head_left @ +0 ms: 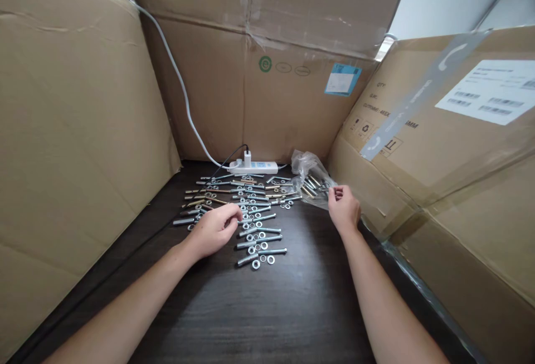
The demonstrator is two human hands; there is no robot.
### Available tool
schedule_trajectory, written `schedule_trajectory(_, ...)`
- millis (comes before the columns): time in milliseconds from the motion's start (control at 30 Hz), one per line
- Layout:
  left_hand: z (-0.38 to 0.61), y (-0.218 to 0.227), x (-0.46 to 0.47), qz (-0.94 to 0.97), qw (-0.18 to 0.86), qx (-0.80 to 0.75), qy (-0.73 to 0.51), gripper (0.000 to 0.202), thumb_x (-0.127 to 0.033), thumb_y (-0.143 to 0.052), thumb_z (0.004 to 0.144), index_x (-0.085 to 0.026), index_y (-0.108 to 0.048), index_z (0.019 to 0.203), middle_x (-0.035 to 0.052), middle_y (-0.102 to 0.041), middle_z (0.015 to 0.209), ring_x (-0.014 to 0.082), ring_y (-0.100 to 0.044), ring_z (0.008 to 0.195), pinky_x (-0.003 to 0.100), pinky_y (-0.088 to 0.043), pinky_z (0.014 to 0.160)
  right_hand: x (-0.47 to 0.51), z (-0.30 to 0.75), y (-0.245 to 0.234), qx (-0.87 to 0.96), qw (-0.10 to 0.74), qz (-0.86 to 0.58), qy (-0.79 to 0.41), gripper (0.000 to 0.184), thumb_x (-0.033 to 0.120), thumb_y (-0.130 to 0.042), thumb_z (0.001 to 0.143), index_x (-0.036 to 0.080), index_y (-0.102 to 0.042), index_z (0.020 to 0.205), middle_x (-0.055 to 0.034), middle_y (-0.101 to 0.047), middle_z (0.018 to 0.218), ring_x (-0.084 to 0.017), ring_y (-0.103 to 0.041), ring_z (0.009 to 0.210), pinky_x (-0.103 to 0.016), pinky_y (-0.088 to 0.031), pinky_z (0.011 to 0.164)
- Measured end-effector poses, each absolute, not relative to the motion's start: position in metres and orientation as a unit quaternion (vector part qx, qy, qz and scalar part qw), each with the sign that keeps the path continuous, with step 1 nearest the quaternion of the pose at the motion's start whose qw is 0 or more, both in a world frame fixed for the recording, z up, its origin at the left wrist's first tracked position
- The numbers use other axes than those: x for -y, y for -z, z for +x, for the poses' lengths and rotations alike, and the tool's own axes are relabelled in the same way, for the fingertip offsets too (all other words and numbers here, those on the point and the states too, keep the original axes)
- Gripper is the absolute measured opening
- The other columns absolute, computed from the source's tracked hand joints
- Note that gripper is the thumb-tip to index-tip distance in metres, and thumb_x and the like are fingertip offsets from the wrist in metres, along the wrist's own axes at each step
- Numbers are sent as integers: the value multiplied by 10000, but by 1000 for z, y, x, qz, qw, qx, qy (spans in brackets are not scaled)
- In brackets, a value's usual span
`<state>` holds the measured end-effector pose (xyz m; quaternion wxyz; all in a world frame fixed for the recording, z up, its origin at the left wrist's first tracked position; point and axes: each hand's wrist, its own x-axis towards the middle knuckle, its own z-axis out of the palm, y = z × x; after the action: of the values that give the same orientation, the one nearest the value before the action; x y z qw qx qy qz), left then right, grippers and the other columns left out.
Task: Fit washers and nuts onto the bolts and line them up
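Long bolts with sleeves [261,239], nuts and washers [256,264] lie on a dark table in a column of sets, with more rows behind. My left hand [213,231] is curled at the left side of this column, over the hardware. Its fingertips are bent out of sight, and whatever they may hold is hidden. At the right, a clear plastic bag [307,164] lies with several loose metal sleeves or bolts [310,187] in it. My right hand [345,207] is closed at the bag's right edge, fingers pinched on the plastic.
A white power strip [261,167] with a plugged-in adapter [247,159] lies behind the hardware. Its white cable [180,78] runs up left, and a black cable [137,247] crosses the table's left side. Cardboard walls [200,91] enclose the back and sides.
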<state>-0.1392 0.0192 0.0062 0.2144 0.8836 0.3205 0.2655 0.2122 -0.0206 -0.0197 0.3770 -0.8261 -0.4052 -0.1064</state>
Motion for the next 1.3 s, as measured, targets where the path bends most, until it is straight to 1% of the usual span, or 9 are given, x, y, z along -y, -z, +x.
schedule_trajectory(133, -138, -7, -18, 882, 221, -320, -266, 175, -170, -384, 853, -190, -554, 817, -5, -588, 791, 136, -535, 719, 245, -401, 657, 18, 207, 25, 459, 470, -751, 67, 282, 396, -464, 851, 149, -568, 938, -114, -668, 856, -212, -625, 777, -318, -463, 719)
schedule_trajectory(233, -137, -6, -17, 876, 232, -319, -276, 166, -198, -390, 866, -190, -554, 845, 0, -593, 821, 138, -537, 737, 246, -407, 666, 15, 189, 28, 488, 547, -679, -40, 289, 425, -482, 841, 153, -539, 920, -109, -652, 827, -213, -629, 777, -332, -497, 704)
schedule_trajectory(333, -136, -5, -15, 862, 245, -344, -279, 171, -262, -402, 887, -201, -546, 955, -16, -575, 783, 122, -511, 657, 236, -396, 615, 16, 156, 23, 503, 599, -605, -152, 318, 471, -549, 800, 165, -533, 884, -70, -628, 774, -197, -620, 715, -319, -502, 642)
schedule_trajectory(433, -135, -6, -11, 855, 260, -353, -275, 226, -330, -416, 899, -216, -508, 1072, -35, -551, 751, 110, -484, 605, 228, -382, 591, 23, 120, 13, 507, 604, -562, -248, 344, 489, -591, 773, 164, -546, 875, -40, -616, 737, -161, -588, 635, -280, -471, 575)
schedule_trajectory(533, -133, -8, -5, 857, 270, -343, -272, 259, -355, -429, 899, -221, -491, 1112, -34, -559, 771, 109, -488, 618, 222, -380, 597, 32, 91, 3, 510, 601, -524, -322, 333, 468, -624, 765, 165, -560, 888, -30, -624, 717, -142, -572, 621, -244, -428, 537)
schedule_trajectory(767, -131, -10, -1, 873, 262, -325, -251, 205, -358, -407, 912, -202, -540, 915, -19, -584, 779, 121, -510, 666, 227, -384, 618, 46, 64, 7, 452, 613, -473, -443, 309, 445, -659, 748, 177, -575, 876, -18, -616, 710, -128, -550, 603, -242, -409, 529)
schedule_trajectory(1000, -127, -10, 4, 888, 235, -314, -242, 134, -303, -492, 849, -207, -553, 920, -12, -583, 771, 122, -512, 637, 226, -380, 569, 48, 63, 15, 472, 588, -486, -443, 308, 457, -611, 787, 191, -552, 930, -3, -603, 680, -120, -528, 571, -239, -412, 523)
schedule_trajectory(1200, -124, -8, 4, 878, 238, -321, -263, 139, -279, -491, 836, -196, -548, 932, -8, -577, 773, 118, -506, 631, 225, -392, 560, 55, 59, 16, 544, 562, -510, -357, 276, 431, -487, 883, 197, -549, 1018, -7, -592, 729, -130, -538, 613, -247, -433, 579)
schedule_trajectory(1300, -125, -7, 3, 876, 248, -317, -268, 152, -264, -480, 850, -198, -539, 974, -10, -578, 790, 116, -511, 648, 226, -403, 585, 59, 58, 16, 589, 522, -522, -329, 273, 406, -443, 910, 202, -560, 1051, -8, -583, 743, -139, -542, 634, -248, -430, 590)
